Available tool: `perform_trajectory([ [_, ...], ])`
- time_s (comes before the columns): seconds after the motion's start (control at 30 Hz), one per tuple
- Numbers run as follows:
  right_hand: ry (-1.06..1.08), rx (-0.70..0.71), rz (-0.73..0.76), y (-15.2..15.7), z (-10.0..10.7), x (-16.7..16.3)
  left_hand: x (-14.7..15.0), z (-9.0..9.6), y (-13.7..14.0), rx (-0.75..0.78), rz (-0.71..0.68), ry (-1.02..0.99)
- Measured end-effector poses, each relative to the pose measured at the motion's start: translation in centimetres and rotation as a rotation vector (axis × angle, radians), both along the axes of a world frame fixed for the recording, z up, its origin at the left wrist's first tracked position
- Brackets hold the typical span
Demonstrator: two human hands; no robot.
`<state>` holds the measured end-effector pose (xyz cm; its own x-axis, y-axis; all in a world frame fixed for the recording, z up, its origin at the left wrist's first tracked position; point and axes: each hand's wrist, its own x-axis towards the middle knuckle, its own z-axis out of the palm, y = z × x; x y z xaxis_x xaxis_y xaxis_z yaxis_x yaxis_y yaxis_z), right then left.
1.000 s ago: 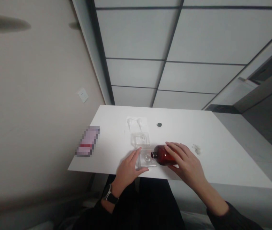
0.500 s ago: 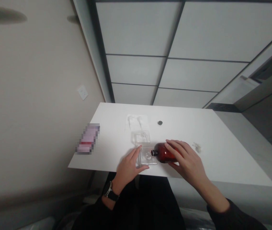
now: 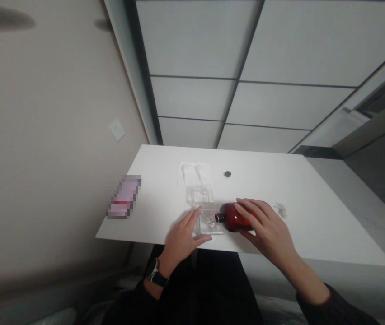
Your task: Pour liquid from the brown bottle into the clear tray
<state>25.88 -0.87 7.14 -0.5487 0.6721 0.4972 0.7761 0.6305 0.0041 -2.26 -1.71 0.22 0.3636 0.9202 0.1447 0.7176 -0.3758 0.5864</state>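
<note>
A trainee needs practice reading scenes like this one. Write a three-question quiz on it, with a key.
1. Which hand holds the bottle?
2. True or false: the bottle stands upright.
3. Of these, which is nearest to the left hand?
A. dark disc
B. clear tray
C. wall socket

Key:
1. The right hand.
2. False; it is tipped over, its neck pointing toward the left hand.
3. B; the thumb and fingers are spread about its left side.
</note>
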Motion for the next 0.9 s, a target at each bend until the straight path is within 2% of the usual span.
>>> perform_trajectory([
  [0.6, -0.022, 0.045, -0.013, 0.11, 0.85, 0.21, 0.01, 0.04, 0.03, 0.030, -0.004, -0.001],
  [0.9, -0.024, 0.045, -0.013, 0.17, 1.03, 0.40, -0.07, 0.02, 0.08, -0.001, -0.005, -0.005],
])
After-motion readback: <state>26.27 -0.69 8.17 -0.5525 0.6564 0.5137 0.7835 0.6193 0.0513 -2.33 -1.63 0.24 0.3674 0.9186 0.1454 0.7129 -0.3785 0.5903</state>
